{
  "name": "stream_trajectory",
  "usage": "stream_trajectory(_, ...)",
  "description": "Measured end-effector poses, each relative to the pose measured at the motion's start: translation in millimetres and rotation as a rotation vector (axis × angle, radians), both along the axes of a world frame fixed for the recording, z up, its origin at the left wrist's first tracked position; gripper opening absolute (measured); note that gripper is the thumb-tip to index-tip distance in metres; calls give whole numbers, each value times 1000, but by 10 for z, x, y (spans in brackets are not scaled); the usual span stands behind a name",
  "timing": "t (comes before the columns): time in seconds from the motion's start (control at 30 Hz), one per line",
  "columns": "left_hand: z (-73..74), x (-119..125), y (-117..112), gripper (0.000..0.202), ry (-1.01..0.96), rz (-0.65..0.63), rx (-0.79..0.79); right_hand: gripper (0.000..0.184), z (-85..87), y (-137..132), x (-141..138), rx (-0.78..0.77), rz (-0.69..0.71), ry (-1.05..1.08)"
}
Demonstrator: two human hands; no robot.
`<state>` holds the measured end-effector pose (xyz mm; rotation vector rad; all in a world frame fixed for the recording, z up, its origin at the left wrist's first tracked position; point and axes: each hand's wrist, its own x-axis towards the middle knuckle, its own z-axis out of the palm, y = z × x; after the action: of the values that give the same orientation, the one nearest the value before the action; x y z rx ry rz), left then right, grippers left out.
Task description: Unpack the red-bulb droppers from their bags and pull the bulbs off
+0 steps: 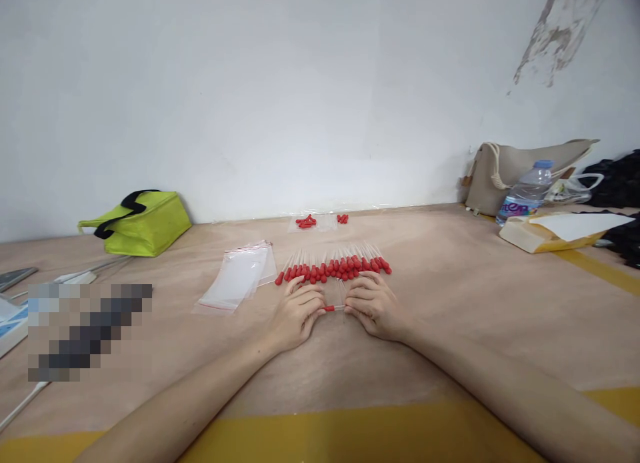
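Between my hands lies a small dropper (329, 309), made of a red rubber bulb and a thin clear tube. My left hand (299, 315) pinches its red bulb end, with the fingers closed. The tube end is held by my right hand (374, 307), thumb and fingers pressed together. Several bare clear tubes (341, 288) lie on the table just beyond the held one. Past my fingertips is a row of many droppers (345, 268), red bulbs toward me and clear tips pointing to the wall.
Left of the row lie clear zip bags (237, 276). Loose red bulbs (307, 221) rest on clear plastic near the wall. A lime-green bag (150, 223) stands at left; a water bottle (527, 193), a beige bag (493, 176) and an opened packet (537, 233) are at right.
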<state>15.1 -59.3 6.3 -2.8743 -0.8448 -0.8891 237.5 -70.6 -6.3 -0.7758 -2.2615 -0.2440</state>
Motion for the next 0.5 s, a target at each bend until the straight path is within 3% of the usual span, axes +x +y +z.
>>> stream_trajectory(0.3, 0, -74, 5, 16, -21, -4, -9, 16, -16, 1, 71, 25, 1, 19)
stream_trajectory(0.5, -5, -305, 21, 15, -162, 93, 24, 13, -117, 108, 259, 14, -135, 164)
